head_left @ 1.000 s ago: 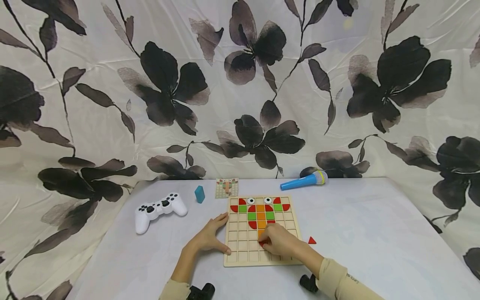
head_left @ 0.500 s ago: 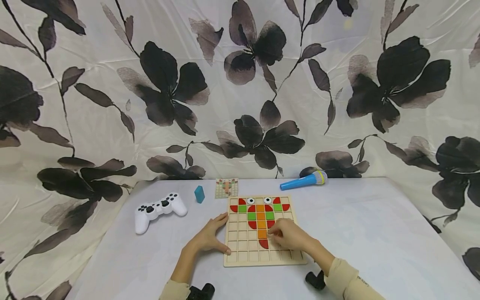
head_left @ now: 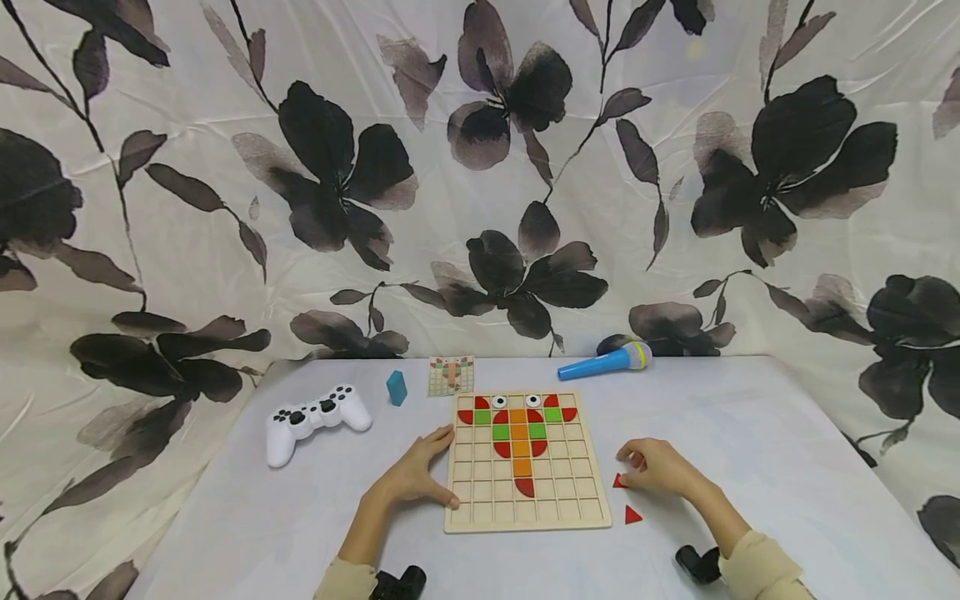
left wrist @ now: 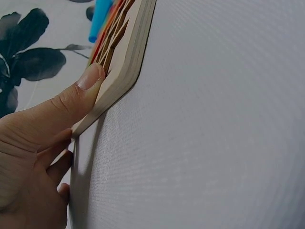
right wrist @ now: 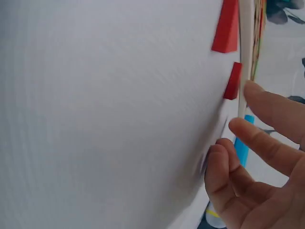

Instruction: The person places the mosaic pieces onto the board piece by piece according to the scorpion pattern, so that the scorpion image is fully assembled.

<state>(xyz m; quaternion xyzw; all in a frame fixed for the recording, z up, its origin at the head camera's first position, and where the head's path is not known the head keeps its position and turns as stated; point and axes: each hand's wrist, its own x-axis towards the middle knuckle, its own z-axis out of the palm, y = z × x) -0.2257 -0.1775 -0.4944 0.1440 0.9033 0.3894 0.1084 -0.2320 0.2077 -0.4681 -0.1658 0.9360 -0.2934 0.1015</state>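
Note:
A wooden grid board [head_left: 476, 492] lies on the table, bearing red rounded, green and orange square pieces and two eye pieces. A red quarter-round piece [head_left: 526, 487] sits under the orange column. My left hand [head_left: 414, 473] rests at the board's left edge, fingers spread along it and thumb [left wrist: 88, 83] on the rim. To the right of the board, my right hand [head_left: 660, 468] hovers by a small red triangle [head_left: 619, 481], its thumb and forefinger apart with nothing seen between them. A second red triangle [head_left: 633, 515] lies nearer; both red pieces show in the right wrist view.
Behind the board lies a pattern card [head_left: 451, 377]. A blue toy microphone [head_left: 604, 362] is at the back right. On the left are a white game controller [head_left: 318, 423] and a teal block [head_left: 397, 387]. A floral cloth [head_left: 420, 183] hangs behind the table.
My right hand has left the red quarter-round piece at the foot of the orange column and moved right, off the board, to the red triangles. The left hand stays at the board's edge.

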